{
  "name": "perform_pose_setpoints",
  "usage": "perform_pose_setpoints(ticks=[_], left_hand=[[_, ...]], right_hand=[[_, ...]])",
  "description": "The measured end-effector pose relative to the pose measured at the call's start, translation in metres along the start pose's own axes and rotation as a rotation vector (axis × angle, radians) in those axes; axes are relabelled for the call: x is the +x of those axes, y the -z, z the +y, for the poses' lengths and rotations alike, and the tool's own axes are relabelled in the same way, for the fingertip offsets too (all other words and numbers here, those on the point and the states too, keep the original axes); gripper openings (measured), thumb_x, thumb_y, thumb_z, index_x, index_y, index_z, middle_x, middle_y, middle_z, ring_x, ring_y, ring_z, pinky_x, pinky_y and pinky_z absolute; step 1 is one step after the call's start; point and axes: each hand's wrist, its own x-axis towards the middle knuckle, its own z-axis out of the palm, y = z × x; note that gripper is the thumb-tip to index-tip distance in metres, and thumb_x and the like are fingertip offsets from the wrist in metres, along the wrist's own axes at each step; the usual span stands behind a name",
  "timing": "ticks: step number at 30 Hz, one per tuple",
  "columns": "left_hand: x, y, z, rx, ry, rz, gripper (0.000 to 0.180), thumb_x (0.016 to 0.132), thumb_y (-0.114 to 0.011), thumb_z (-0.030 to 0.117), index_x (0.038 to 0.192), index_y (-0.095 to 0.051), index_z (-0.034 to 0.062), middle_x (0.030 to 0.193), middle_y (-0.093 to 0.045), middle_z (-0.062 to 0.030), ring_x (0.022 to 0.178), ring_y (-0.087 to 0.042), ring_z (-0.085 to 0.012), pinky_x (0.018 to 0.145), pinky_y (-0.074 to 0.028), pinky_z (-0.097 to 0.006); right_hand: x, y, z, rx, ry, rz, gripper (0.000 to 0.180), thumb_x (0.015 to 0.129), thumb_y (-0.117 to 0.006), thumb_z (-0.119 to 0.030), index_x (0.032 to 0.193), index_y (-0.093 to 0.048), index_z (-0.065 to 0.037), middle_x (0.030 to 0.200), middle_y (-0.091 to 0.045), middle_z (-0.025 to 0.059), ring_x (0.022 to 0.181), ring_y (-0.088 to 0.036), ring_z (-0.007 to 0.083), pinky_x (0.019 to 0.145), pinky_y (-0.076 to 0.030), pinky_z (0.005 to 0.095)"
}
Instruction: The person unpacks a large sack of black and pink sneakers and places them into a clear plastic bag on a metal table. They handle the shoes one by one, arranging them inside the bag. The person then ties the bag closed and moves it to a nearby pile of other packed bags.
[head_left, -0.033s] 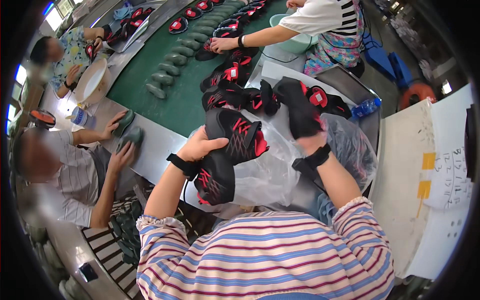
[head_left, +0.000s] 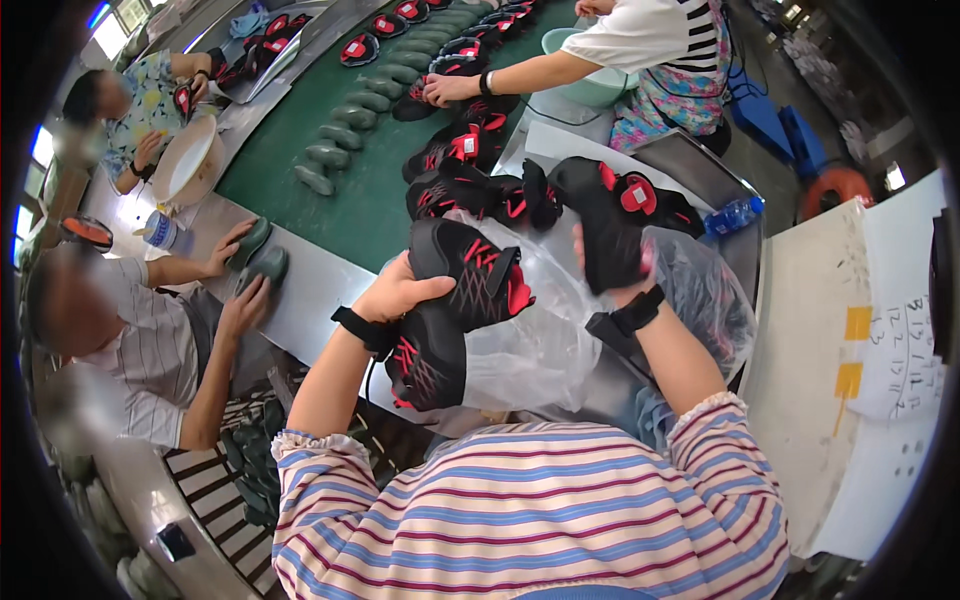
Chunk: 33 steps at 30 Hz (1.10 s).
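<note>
My left hand (head_left: 398, 292) is closed round a pair of black shoe uppers with red lacing. Its thumb lies across the upper shoe upper (head_left: 465, 275); the lower shoe upper (head_left: 428, 362) hangs beneath, by my wrist. My right hand (head_left: 628, 285) is wrapped round another black shoe upper (head_left: 612, 235), with fingertips showing at its left edge and its palm hidden behind. Below and between my hands lies a clear plastic bag (head_left: 530, 345). More black and red uppers (head_left: 455, 190) are heaped just beyond.
A second plastic bag (head_left: 715, 300) with dark contents sits right of my right hand, near a blue bottle (head_left: 733, 216). Rows of grey-green shoe lasts (head_left: 345, 138) line the green belt (head_left: 265, 170). Co-workers sit at left; another person's arm (head_left: 535, 75) reaches over the belt.
My right hand's fingers have come round the left edge of its shoe upper, where they did not show before. My left hand stays nearly still.
</note>
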Motion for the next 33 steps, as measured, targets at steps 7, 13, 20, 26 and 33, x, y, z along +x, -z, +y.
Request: perform_pose_setpoints(ticks=[7, 13, 20, 26, 33], left_hand=[[0.001, -0.016, 0.031, 0.802, 0.257, 0.01, 0.037, 0.078, -0.067, 0.033, 0.093, -0.061, -0.0001, 0.08, -0.059, 0.0007, 0.075, -0.054, -0.0086, 0.065, -0.045, -0.026], [-0.003, 0.079, 0.071, 0.51, -0.107, 0.477, 0.033, 0.079, -0.062, 0.032, 0.066, -0.058, 0.0024, 0.059, -0.046, 0.0043, 0.055, -0.04, -0.0052, 0.048, -0.035, -0.028], [0.038, 0.296, 0.109, 0.182, -0.502, 1.532, 0.047, 0.079, -0.064, 0.033, 0.086, -0.058, -0.0123, 0.083, -0.062, -0.0132, 0.074, -0.058, -0.0201, 0.07, -0.045, -0.031], [0.044, 0.396, 0.136, 0.289, -0.669, 1.787, 0.064, 0.081, -0.058, 0.047, 0.089, -0.056, -0.0172, 0.09, -0.062, -0.0218, 0.081, -0.058, -0.0277, 0.076, -0.044, -0.035], [0.02, 0.45, 0.067, 1.041, 0.055, 1.569, 0.062, 0.076, -0.052, 0.047, 0.091, -0.059, -0.0119, 0.093, -0.06, -0.0293, 0.093, -0.057, -0.0395, 0.081, -0.043, -0.04]], right_hand=[[0.012, -0.052, -0.019, 0.176, -0.338, -0.399, 0.041, 0.076, -0.063, -0.009, 0.114, -0.051, -0.004, 0.099, -0.054, 0.0041, 0.089, -0.054, 0.0119, 0.076, -0.043, 0.0242], [0.003, -0.071, 0.015, -0.327, 0.015, -0.241, 0.064, 0.077, -0.066, -0.028, 0.129, -0.036, -0.007, 0.119, -0.044, 0.0171, 0.106, -0.047, 0.0286, 0.087, -0.041, 0.0383], [-0.161, -0.086, 0.101, -0.142, -0.475, -1.467, 0.055, 0.08, -0.057, -0.04, 0.129, -0.042, -0.021, 0.105, -0.06, 0.0172, 0.089, -0.06, 0.0331, 0.08, -0.045, 0.0385], [-0.175, -0.047, 0.044, -0.275, -0.577, -1.153, 0.04, 0.089, -0.04, -0.037, 0.123, -0.049, -0.018, 0.104, -0.061, 0.0141, 0.094, -0.059, 0.0308, 0.079, -0.045, 0.0362], [-0.168, -0.039, 0.026, -0.671, -0.161, -0.894, 0.044, 0.077, -0.054, -0.022, 0.121, -0.05, -0.017, 0.091, -0.062, 0.0105, 0.092, -0.058, 0.0284, 0.086, -0.04, 0.0435]])
